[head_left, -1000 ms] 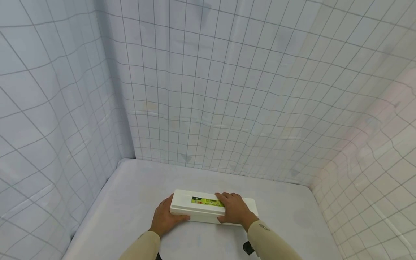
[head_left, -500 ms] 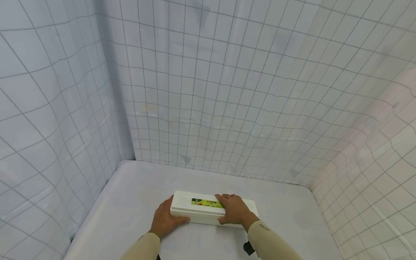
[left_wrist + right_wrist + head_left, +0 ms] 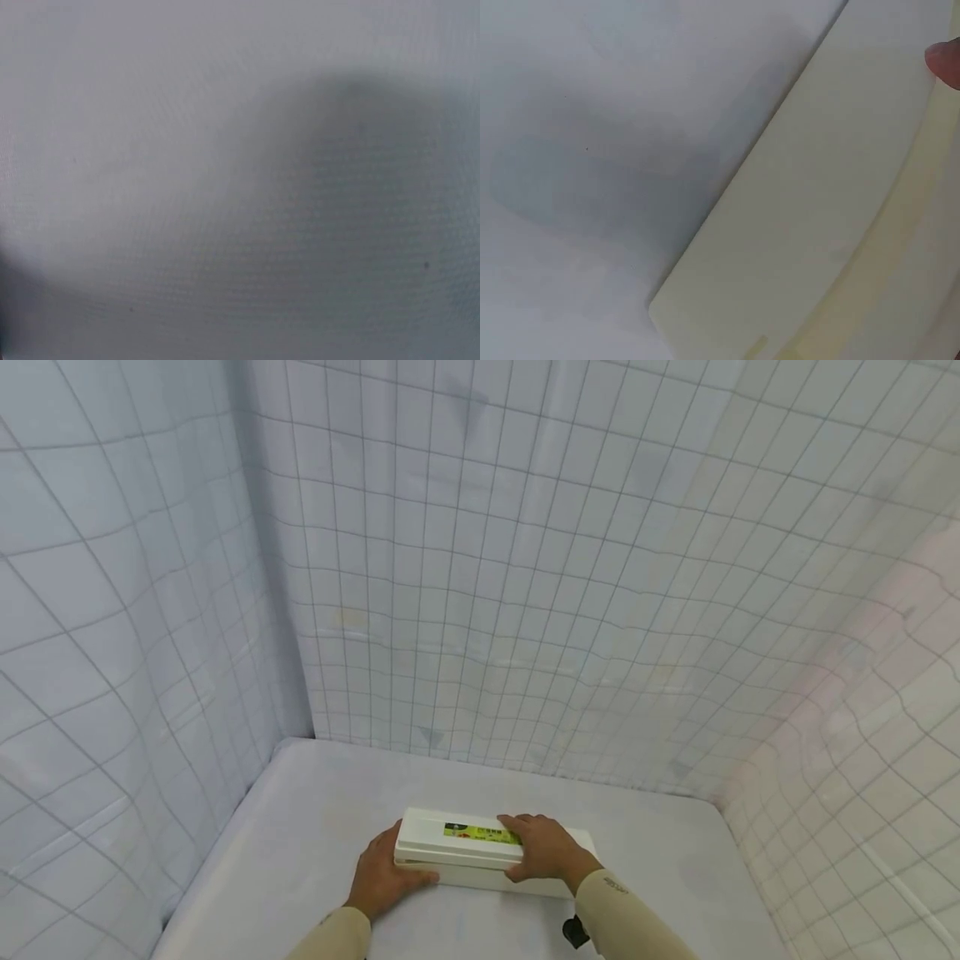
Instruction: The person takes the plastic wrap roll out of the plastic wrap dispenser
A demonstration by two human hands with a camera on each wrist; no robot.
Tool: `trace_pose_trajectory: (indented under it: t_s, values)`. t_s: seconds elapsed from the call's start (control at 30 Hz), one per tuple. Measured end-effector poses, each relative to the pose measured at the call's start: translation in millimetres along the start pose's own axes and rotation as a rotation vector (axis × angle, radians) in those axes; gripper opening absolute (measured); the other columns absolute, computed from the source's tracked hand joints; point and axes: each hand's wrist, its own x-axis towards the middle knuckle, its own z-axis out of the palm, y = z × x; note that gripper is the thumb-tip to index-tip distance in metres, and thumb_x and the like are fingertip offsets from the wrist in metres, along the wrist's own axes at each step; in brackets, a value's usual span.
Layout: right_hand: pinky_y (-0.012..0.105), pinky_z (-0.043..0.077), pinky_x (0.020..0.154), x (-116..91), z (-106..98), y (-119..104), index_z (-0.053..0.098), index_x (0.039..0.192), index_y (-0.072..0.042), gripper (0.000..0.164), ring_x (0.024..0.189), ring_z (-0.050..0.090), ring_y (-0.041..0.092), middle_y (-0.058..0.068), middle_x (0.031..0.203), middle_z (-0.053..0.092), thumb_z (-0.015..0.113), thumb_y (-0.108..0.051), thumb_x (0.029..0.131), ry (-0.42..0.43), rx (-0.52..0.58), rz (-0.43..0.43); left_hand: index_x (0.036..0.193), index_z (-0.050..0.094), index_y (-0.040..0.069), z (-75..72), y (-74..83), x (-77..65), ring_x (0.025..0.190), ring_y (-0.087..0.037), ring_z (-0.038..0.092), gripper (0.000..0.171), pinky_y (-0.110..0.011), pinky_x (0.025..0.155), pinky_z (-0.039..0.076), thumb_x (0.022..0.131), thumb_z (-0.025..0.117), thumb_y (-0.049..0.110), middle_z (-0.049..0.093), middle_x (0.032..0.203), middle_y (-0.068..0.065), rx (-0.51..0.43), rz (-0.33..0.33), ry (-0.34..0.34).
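A long white lidded box (image 3: 480,878) lies crosswise on the white surface, near the bottom of the head view. Its lid (image 3: 422,831) bears a green and yellow label (image 3: 468,832), and a thin gap shows under the lid at the left end. My left hand (image 3: 381,872) grips the box's left end, thumb along the near side. Across the lid, right of the middle, my right hand (image 3: 547,850) holds with fingers on top and thumb at the near edge. The right wrist view shows the box's side wall (image 3: 795,195) and one fingertip (image 3: 945,64).
White sheeting (image 3: 480,610) with a grey grid hangs behind and on both sides. The white-covered surface (image 3: 337,793) spreads around the box. A small black object (image 3: 575,932) sits by the right sleeve. Only a blurred pale surface (image 3: 150,150) fills the left wrist view.
The lid's left end has risen slightly, opening a thin gap above the box's base. Both hands keep their places on the box; the head view has tilted up a little.
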Motion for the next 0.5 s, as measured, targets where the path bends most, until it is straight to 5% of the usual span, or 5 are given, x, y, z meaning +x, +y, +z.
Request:
trace_pose_trajectory:
  t_s: [0.5]
  values:
    - [0.049,0.052,0.104,4.2,-1.6,6.3,0.043,0.156,-0.028,0.094,0.124,0.061,0.026,0.002,0.145,0.060,0.083,-0.059,0.076,-0.042,0.015,0.004,0.153,0.047,0.014,-0.4,3.9,-0.6,0.140,-0.038,0.048,0.117,-0.064,0.115,0.035,0.057,0.093,0.063,0.059,0.147,-0.010,0.028,-0.032,-0.018]
